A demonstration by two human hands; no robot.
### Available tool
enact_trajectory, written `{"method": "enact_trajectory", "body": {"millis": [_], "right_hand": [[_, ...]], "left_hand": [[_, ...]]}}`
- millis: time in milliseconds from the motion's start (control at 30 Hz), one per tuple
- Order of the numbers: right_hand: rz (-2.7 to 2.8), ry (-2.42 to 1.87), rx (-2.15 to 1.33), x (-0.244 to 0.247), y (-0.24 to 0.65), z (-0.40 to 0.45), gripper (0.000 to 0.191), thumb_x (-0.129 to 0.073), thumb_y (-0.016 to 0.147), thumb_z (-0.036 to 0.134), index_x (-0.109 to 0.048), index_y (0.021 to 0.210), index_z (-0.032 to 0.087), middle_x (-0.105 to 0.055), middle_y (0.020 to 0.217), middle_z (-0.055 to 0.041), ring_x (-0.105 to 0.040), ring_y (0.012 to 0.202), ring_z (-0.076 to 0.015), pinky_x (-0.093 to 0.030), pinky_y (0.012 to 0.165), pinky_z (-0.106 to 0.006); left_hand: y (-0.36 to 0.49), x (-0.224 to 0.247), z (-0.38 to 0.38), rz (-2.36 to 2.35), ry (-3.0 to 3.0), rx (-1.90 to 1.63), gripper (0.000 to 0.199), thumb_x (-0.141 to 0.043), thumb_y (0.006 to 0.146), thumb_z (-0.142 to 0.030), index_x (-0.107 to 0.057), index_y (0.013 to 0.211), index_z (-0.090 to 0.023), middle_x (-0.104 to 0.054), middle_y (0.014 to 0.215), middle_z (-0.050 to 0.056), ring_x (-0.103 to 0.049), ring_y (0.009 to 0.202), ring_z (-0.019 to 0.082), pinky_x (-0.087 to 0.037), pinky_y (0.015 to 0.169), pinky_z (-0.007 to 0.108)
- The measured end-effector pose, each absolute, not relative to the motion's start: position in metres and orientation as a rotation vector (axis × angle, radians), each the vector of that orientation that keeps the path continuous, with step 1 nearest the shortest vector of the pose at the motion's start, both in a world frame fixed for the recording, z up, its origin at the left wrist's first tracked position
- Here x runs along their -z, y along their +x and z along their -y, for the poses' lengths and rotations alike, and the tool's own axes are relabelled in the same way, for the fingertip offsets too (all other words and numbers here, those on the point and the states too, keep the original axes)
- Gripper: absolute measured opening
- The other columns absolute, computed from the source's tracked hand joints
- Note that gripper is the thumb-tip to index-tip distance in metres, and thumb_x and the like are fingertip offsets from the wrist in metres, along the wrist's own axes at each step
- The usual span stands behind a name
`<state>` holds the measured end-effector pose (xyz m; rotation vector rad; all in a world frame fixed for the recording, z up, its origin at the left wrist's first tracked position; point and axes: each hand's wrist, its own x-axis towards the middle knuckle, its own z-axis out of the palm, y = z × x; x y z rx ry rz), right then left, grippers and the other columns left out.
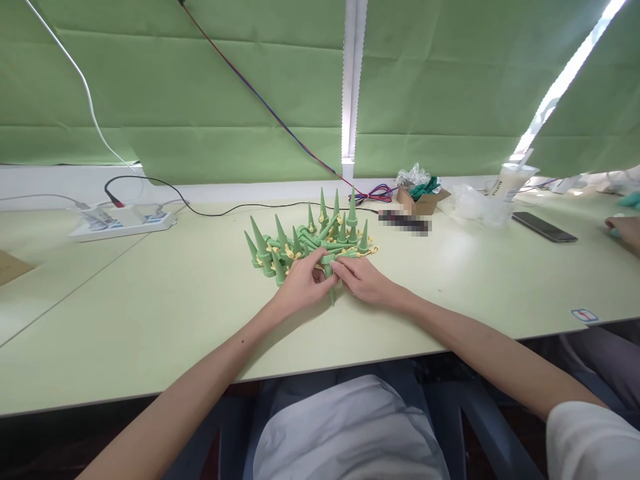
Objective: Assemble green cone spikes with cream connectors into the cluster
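In the head view, my left hand [306, 281] has its thumb and fingers wrapped round a green cone-shaped plastic piece [329, 259]. The cone's wide end faces up and its pointed tip shows below my fingers. My right hand [367, 279] meets it from the right, with thumb and forefinger pinched at the wide end. Whether a smaller part lies in that pinch is hidden. Just behind both hands is a pile of similar green cones [280, 241], several standing tip up and others lying over each other. Small yellow pieces [289, 252] stick out among them.
A white power strip [125, 225] lies at the left. Behind the pile are a black cable [240, 213] and a coiled red-blue wire [380, 193]. A small cardboard box [423, 202], a drink cup [511, 181] and a phone [544, 227] stand rightward. Another person's hand [625, 230] is at the far right.
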<state>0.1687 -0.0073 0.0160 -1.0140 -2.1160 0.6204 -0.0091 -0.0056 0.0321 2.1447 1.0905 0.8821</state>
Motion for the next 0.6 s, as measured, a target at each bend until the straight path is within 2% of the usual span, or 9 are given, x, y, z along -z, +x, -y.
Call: {"method": "enact_trajectory", "body": {"millis": [600], "right_hand": [[2.122, -1.031, -0.604, -0.0172, 0.1685, 0.0088, 0.042, -0.034, 0.104, 0.041, -0.037, 0.068, 0.021, -0.044, 0.061, 0.0034, -0.039, 0.057, -0.0126, -0.029, 0.059, -0.029]], "left_hand": [[-0.0092, -0.0304, 0.0049, -1.084, 2.141, -0.913, 0.016, -0.057, 0.081, -0.029, -0.050, 0.093, -0.022, -0.048, 0.050, -0.008, -0.051, 0.043, 0.012, -0.035, 0.044, 0.023]]}}
